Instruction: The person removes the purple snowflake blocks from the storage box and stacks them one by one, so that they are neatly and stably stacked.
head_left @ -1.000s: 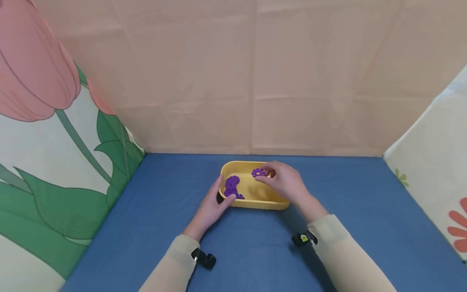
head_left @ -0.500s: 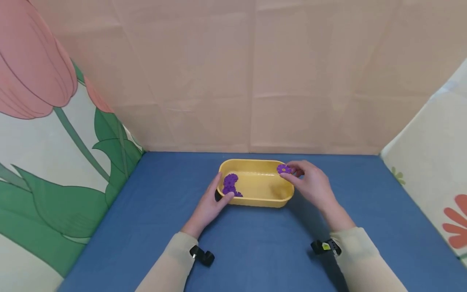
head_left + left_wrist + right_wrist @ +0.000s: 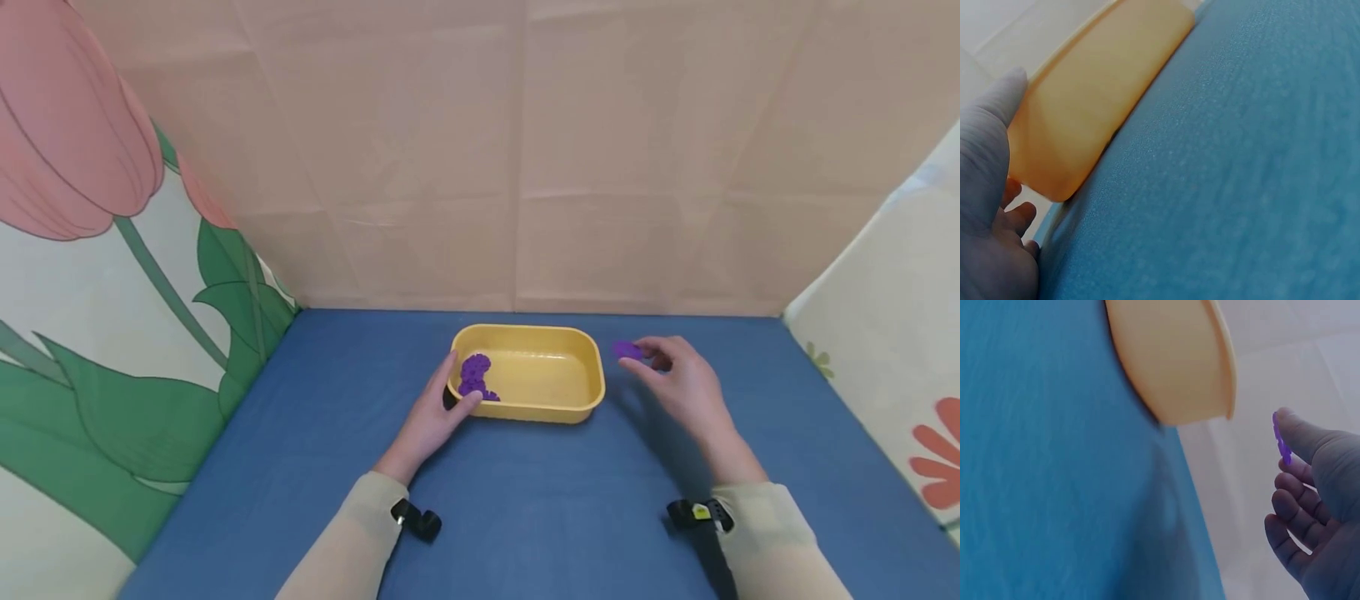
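Note:
A yellow plastic tray (image 3: pixel 555 412) lies on the blue cloth. Several purple flower-shaped discs (image 3: pixel 475 367) are gathered at its left end. My left hand (image 3: pixel 426 429) holds the tray's near left corner, thumb over the front rim and fingers along the left side; the left wrist view shows the thumb (image 3: pixel 1007 97) against the tray wall. Right of the tray, my right hand (image 3: pixel 686 392) pinches one purple flower-shaped disc (image 3: pixel 627 350) between thumb and forefinger, above the cloth. In the right wrist view the disc (image 3: pixel 1282 440) appears edge-on, and the other fingers are loosely curled.
Blue cloth (image 3: pixel 525 517) covers the table. A plain beige cloth wall (image 3: pixel 517 167) rises behind it. Flower-printed panels stand at the left (image 3: pixel 142 333) and right (image 3: pixel 885 333). Each wrist wears a small black camera on a strap.
My right hand has carried the pinched purple disc rightward, from over the tray to outside its right end, and the disc has turned more edge-on. My left hand stays on the tray.

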A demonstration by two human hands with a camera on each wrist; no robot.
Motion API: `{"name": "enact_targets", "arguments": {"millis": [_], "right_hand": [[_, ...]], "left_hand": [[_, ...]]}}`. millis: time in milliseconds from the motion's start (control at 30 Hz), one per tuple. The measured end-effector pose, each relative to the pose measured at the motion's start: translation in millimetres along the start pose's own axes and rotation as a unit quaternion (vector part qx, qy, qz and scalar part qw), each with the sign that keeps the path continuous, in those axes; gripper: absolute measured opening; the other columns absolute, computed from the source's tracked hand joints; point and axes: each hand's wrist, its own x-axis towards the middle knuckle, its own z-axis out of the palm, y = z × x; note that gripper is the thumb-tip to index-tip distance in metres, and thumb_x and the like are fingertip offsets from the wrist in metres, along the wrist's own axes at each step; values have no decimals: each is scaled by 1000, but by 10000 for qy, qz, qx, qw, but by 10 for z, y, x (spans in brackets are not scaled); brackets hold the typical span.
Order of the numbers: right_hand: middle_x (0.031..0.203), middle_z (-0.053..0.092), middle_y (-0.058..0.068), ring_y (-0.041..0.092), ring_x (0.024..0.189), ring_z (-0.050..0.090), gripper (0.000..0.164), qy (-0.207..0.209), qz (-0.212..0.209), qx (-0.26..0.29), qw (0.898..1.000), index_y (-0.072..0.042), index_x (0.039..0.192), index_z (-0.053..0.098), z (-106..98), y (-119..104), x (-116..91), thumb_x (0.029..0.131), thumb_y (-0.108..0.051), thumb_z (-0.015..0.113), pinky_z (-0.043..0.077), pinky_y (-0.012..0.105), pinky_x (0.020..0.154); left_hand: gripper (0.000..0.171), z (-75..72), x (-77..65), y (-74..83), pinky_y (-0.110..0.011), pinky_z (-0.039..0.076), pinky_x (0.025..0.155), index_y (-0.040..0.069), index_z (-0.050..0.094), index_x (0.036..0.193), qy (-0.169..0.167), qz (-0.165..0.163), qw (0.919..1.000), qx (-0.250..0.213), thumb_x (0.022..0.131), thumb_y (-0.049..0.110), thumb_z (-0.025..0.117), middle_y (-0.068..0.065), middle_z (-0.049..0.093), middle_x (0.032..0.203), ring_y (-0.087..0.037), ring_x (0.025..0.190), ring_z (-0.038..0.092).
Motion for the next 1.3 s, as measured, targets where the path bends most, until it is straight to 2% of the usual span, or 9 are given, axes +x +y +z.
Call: {"name": "enact_targets", "arguments": {"millis": [133,333,600,1000,1133,1300], "right_hand": [[115,69,20,30,97,64,48,-42,150,-73,9999,-2,127,76,-3,125,-9,102,-43,82,52,45,80],[110,68,18,31,94,63,49,-220,350,-196,9990,-2,127,76,10,258,-28,102,-44,82,51,42,75],[114,72,20,34,99,65,52,-446,670,-226,9965,-1,129,76,0,468,-73,105,-48,77,52,43,77],[116,71,24,37,102,63,52,-475,782,-248,9955,2,127,76,-8,739,-86,106,-45,77,53,53,82],[117,70,26,38,102,61,51,-498,799,-252,9952,3,126,76,10,786,-105,106,-44,77,51,53,82],[123,67,28,41,108,59,55,-546,923,-202,9940,3,129,75,21,813,-111,107,-47,74,51,59,87]], "left_hand": [[93,0,6,8,-59,21,133,34,20,178,32,-36,10000,30,105,57,72,-2,25,182,-29,168,22],[94,4,1,16,-59,22,133,32,20,178,26,9,10000,64,104,60,72,-3,26,182,-30,167,23],[91,16,7,2,-56,22,134,32,21,178,12,55,10000,-9,106,54,72,-1,26,182,-26,167,23],[91,23,-6,-11,-58,22,133,34,20,178,19,46,10000,-58,106,55,72,0,25,182,-26,167,23],[92,13,-18,0,-59,22,133,34,20,178,13,42,10000,-19,106,56,72,0,25,182,-27,167,23],[92,-1,-20,14,-58,22,133,34,20,178,34,58,10000,-3,105,57,72,0,25,182,-27,167,23]]}}
